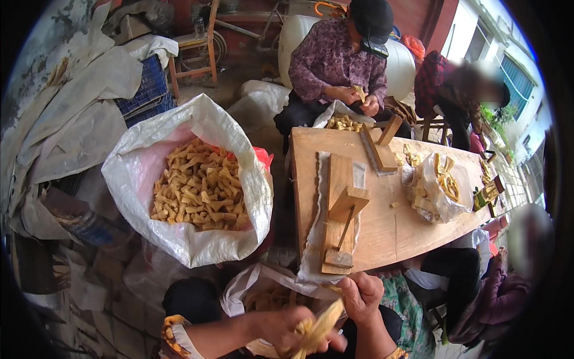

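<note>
My left hand, smeared by motion, is closed around a pale yellow, flat strip at the lower middle. Beside it on the right, the fingers of my right hand are curled and pressed together at the strip's upper end; the exact grip is partly hidden. Under my hands, a white sack with yellowish pieces inside opens between my knees. Just beyond stands a wooden block fixture with an upright piece and a thin rod, lying on a white cloth at the table's near left corner.
A large white sack full of short yellow-tan folded pieces stands left of the wooden table. On the table are a second wooden fixture and a plastic bag of strips. Co-workers sit across and at the right.
</note>
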Demonstrator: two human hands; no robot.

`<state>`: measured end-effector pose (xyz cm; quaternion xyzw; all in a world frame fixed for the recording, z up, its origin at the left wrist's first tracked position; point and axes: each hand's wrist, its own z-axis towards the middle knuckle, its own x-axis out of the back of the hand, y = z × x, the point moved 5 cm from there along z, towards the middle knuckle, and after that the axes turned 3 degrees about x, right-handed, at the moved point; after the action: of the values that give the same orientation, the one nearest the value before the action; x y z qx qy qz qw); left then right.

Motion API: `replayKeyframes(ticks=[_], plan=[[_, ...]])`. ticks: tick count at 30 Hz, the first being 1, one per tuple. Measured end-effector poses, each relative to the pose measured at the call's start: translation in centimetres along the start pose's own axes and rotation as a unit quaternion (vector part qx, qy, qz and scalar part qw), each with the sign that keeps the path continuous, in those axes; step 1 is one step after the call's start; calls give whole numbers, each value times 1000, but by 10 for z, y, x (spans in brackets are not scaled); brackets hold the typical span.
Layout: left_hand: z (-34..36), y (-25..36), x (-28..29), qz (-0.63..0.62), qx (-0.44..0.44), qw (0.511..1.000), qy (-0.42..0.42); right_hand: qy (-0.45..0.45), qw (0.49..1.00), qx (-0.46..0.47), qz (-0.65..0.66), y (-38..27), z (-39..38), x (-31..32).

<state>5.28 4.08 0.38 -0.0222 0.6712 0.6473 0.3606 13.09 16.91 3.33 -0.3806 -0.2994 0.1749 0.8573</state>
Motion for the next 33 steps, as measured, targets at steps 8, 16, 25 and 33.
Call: replayKeyframes(ticks=[8,16,25,33], plan=[[-11,43,22,679,-216,657,247,-210,732,-444,473,31,-56,-45],[-9,46,31,603,-149,686,380,61,866,-354,346,13,-35,-24],[-8,31,31,647,-34,680,343,-174,975,-92,-105,5,-28,-35],[-25,70,38,347,-157,836,395,-255,816,-371,364,17,-50,-40]])
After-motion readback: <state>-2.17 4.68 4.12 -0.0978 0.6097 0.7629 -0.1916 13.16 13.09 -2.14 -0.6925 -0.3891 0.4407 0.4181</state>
